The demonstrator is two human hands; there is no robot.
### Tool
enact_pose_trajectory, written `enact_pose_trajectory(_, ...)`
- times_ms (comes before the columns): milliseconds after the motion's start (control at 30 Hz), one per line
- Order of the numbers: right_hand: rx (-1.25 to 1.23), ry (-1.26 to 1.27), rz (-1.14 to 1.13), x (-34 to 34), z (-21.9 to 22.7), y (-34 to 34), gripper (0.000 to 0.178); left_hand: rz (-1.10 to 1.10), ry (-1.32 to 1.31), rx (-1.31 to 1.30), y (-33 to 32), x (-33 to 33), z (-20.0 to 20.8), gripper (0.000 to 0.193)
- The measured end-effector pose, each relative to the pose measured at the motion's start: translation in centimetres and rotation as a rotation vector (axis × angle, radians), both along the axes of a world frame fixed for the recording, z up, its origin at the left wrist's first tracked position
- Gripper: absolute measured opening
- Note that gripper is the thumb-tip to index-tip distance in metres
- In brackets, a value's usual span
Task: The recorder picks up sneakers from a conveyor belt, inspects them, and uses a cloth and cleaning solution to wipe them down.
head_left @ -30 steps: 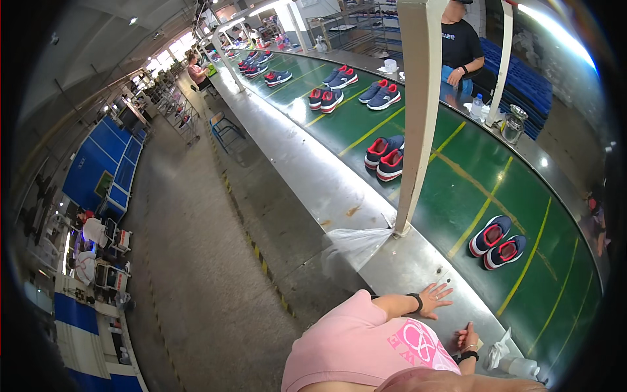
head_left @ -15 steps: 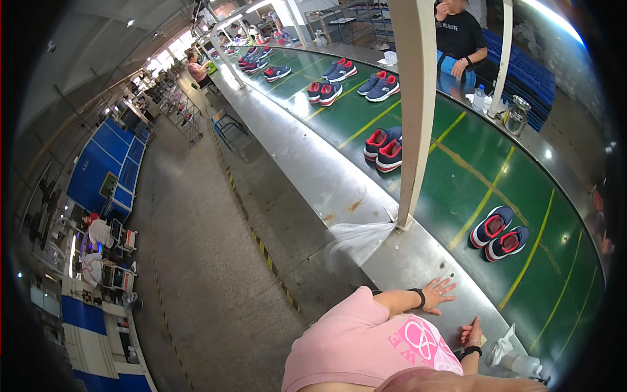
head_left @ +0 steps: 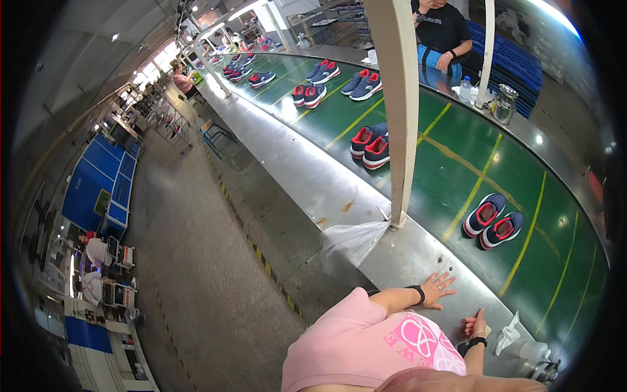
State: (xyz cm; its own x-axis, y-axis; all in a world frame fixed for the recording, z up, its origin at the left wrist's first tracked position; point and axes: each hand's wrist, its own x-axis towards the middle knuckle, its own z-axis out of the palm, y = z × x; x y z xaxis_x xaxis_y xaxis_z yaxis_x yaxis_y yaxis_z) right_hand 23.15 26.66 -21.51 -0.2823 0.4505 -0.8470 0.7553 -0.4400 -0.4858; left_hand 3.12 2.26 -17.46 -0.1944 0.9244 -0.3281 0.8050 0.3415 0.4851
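My left hand (head_left: 437, 291) lies flat with spread fingers on the bare metal ledge (head_left: 418, 261) beside the green conveyor belt. My right hand (head_left: 476, 325) is over the same ledge, closer to me, with its fingers curled in. A small pale beige piece (head_left: 488, 331) shows at its edge; what the fingers hold is hard to make out. Nearest on the belt stands a pair of navy shoes (head_left: 493, 221) with red linings, beyond my hands and touched by neither. A crumpled white tissue (head_left: 507, 334) and a whitish bottle (head_left: 534, 351) are right of my right hand.
A cream post (head_left: 400, 130) rises from the ledge, with a clear plastic bag (head_left: 353, 240) tied at its foot. More navy shoes (head_left: 370, 145) stand along the green belt (head_left: 457, 163). Across it are a person (head_left: 444, 39), a water bottle (head_left: 465, 88) and a metal canister (head_left: 504, 104).
The whole view has shifted slightly. My right hand has moved a little away from me along the ledge; my left hand stays flat in place.
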Motion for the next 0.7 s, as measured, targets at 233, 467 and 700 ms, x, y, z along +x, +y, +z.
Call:
enact_pose_trajectory(233,0.058,-0.014,0.014,0.2,-0.4,-0.4,0.085,0.009,0.005,-0.037,-0.5,0.3,0.8,0.086)
enact_pose_trajectory(467,0.058,0.047,-0.032,1.6,-1.6,0.3,0.082,-0.034,0.030,-0.070,0.8,0.4,1.6,0.085)
enact_pose_trajectory(700,0.042,0.041,0.023,-1.0,0.8,-1.5,0.084,0.050,0.091,-0.079,-1.2,-0.6,2.2,0.083)
